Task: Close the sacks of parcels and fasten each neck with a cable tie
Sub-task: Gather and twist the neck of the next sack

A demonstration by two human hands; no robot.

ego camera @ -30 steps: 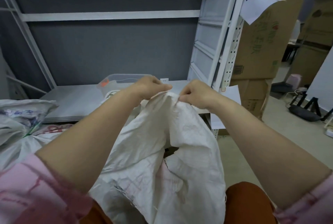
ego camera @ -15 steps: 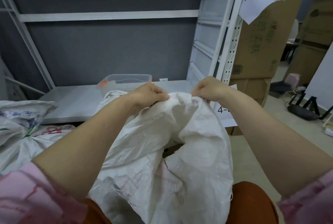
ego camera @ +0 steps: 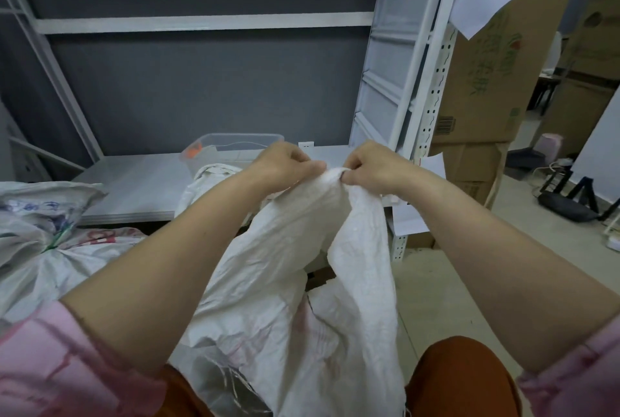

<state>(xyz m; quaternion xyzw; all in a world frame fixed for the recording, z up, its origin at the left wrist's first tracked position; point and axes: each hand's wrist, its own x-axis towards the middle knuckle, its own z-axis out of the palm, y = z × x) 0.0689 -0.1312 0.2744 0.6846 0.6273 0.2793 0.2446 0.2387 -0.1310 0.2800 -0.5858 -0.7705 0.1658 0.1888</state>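
Note:
A white woven sack (ego camera: 288,282) stands between my knees, its mouth pulled up in front of me. My left hand (ego camera: 285,165) and my right hand (ego camera: 372,165) both pinch the gathered top edge of the sack, side by side and almost touching. A dark gap shows below where the two sides of the mouth part. On the left lies another white sack (ego camera: 40,249), its neck tied with a green cable tie (ego camera: 57,239).
A grey metal shelf (ego camera: 134,188) runs behind the sack, with a clear plastic bin (ego camera: 235,145) on it. The white rack upright (ego camera: 432,81) stands at right, paper labels hanging from it. Cardboard boxes (ego camera: 486,64) are stacked beyond. Black items lie on the floor far right.
My right hand swung out to the right along the sack's edge, then came back in. Both hands now hold the edge bunched close together.

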